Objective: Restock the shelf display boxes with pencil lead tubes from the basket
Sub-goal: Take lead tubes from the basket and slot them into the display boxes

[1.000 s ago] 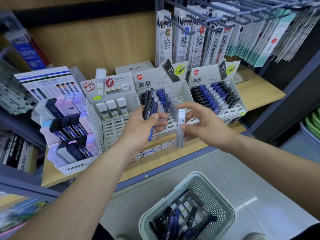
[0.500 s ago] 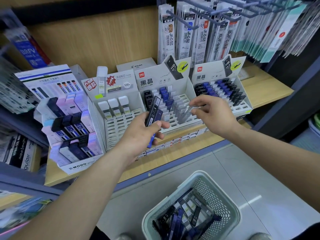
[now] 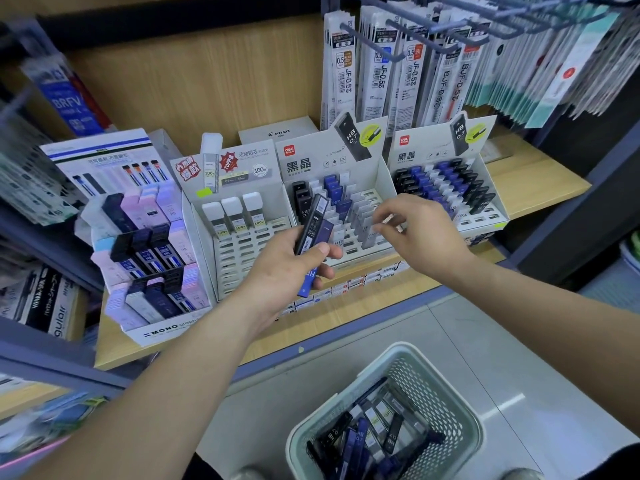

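My left hand [image 3: 284,271] grips a small bundle of black and blue lead tubes [image 3: 313,230] in front of the middle display box [image 3: 379,178]. That box holds rows of black, blue and grey tubes, with open slots at its front. Just right of the bundle, my right hand [image 3: 420,237] hovers over the box's grey tubes [image 3: 365,230], fingers loosely curled and holding nothing. A fuller display box [image 3: 433,155] stands to the right. Low in view, the pale green basket [image 3: 398,356] on the floor holds several more tubes [image 3: 367,434].
On the wooden shelf [image 3: 540,181], a box of white-capped tubes [image 3: 242,251] and a MONO box [image 3: 162,330] stand to the left. Refill packs [image 3: 381,74] hang on hooks above. Grey floor tiles [image 3: 519,341] surround the basket.
My right hand brought a grey tube up from near the shelf edge, set it into the middle box, and has let go. My left hand kept its bundle, hardly moving.
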A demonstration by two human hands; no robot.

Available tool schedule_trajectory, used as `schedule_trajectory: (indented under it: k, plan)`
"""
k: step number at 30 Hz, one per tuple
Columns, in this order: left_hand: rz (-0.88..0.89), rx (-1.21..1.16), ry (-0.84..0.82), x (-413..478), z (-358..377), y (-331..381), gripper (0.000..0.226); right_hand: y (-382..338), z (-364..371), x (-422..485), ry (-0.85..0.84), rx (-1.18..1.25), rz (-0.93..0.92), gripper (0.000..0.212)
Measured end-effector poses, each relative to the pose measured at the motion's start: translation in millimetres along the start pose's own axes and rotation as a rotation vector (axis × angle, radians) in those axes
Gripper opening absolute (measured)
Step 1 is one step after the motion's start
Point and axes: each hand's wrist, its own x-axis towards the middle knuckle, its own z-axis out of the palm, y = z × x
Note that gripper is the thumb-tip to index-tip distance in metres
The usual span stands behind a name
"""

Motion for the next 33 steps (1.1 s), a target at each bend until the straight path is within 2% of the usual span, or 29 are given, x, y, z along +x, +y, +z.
schedule_trajectory:
  k: [4, 9, 11, 16, 20, 24, 27, 30, 33]
  plan:
    - [0.012, 0.006, -0.029, 0, 0, -1, 0.017, -17, -6, 4, 0.064, 0.042, 0.013, 0.004]
    - [0.031, -0.007, -0.108, -2, 6, 1, 0.021, -44, -6, 6, -0.183, 0.326, 0.089, 0.009]
    - [0.034, -0.019, -0.124, -2, 7, 2, 0.020, -45, -4, 5, -0.219, 0.413, 0.122, 0.011]
    - [0.008, -0.090, -0.141, -1, 4, 3, 0.018, -43, -12, 6, -0.182, 0.573, 0.207, 0.007]
    - [-0.014, -0.126, -0.081, 0, 2, 2, 0.015, -39, -18, 6, -0.108, 0.727, 0.298, 0.006]
    - [-0.012, -0.114, -0.054, 2, 0, 0, 0.015, -34, -24, 6, -0.055, 0.683, 0.273, 0.022]
    - [0.014, -0.086, 0.059, 5, -2, 0, 0.015, -33, -25, 5, -0.059, 0.670, 0.291, 0.019]
    - [0.043, -0.058, 0.187, 9, -6, -1, 0.013, -34, -24, 0, -0.188, 0.621, 0.299, 0.001]
    - [0.076, -0.024, 0.211, 10, -4, -1, 0.013, -38, -20, -4, -0.315, 0.603, 0.324, 0.015]
